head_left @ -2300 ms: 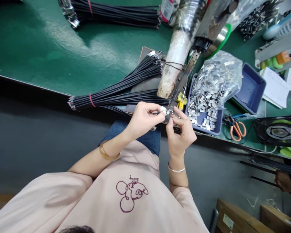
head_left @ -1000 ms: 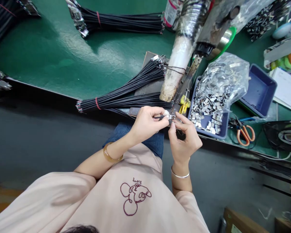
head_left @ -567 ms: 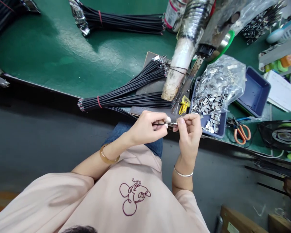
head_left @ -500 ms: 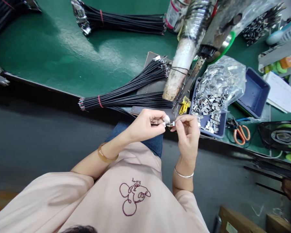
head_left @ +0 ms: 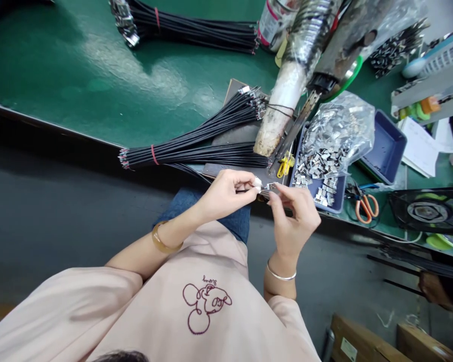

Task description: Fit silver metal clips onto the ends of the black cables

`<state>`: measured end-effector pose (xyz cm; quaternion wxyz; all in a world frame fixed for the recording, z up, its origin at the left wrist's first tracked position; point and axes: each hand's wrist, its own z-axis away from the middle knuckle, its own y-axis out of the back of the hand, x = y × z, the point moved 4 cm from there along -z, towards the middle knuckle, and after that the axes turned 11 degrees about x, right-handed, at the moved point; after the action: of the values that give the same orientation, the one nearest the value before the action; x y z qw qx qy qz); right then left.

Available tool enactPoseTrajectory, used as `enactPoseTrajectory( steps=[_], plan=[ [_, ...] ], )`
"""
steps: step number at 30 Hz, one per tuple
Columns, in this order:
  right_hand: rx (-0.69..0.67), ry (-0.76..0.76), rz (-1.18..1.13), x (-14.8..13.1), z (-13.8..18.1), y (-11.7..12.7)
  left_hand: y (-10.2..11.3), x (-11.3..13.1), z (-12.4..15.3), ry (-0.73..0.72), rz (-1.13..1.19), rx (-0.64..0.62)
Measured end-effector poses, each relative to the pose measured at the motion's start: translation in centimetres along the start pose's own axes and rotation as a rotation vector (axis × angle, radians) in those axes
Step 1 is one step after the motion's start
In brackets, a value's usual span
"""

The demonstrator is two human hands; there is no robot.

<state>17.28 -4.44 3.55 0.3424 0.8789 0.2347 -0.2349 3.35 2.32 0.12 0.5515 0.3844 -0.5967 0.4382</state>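
Observation:
My left hand (head_left: 228,193), with white covers on its fingertips, pinches a thin black cable (head_left: 242,191) near one end. A small silver metal connector shell (head_left: 271,186) sits at that cable end, between the two hands. My right hand (head_left: 296,211) has thumb and forefinger closed around the shell's far end; the other fingers are curled. Just beyond the hands lies a bundle of black cables (head_left: 196,138) tied with a red band. To the right, a blue tray (head_left: 337,206) holds many loose metal shells (head_left: 326,173) and a plastic bag of more.
A stained white tube (head_left: 274,113) and a metal bar hang over the bench close beyond my hands. Yellow snippers (head_left: 286,166) and orange-handled pliers (head_left: 367,208) lie near the tray. Another cable bundle (head_left: 200,32) lies farther back on the green bench (head_left: 98,100).
My right hand has shifted slightly right and turned, uncovering more of the metal shell at the cable end. My left hand keeps its pinch. The view has shifted a little.

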Motion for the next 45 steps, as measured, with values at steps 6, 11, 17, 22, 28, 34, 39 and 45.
enactPoseTrajectory(
  steps=[6,11,17,22,28,34,39,45],
  plan=[
    [-0.080,0.002,0.054,0.1,0.5,-1.2,-0.2,-0.3,0.1,-0.021,-0.054,0.026],
    [-0.113,-0.087,0.038,0.9,0.9,-1.5,-0.2,-0.1,0.0,-0.021,-0.061,0.006],
    [0.293,-0.303,-0.150,1.5,0.2,0.6,-0.3,-0.3,0.0,0.064,-0.004,0.001],
    [0.413,-0.144,-0.216,1.0,0.4,1.2,-0.4,-0.4,-0.3,0.078,0.053,0.052],
    [0.087,0.070,-0.011,0.7,0.8,-1.0,-0.8,-0.4,-1.0,0.117,0.143,0.093],
    [0.080,-0.019,-0.065,0.9,0.2,-1.9,-0.9,0.1,-1.8,0.080,0.187,0.165],
    [0.095,-0.007,-0.067,0.5,-0.3,-1.7,-1.0,0.4,-2.0,0.086,0.197,0.176],
    [0.055,0.050,-0.055,0.0,-0.3,-1.3,-0.8,0.4,-2.0,0.100,0.198,0.165]
  ],
)
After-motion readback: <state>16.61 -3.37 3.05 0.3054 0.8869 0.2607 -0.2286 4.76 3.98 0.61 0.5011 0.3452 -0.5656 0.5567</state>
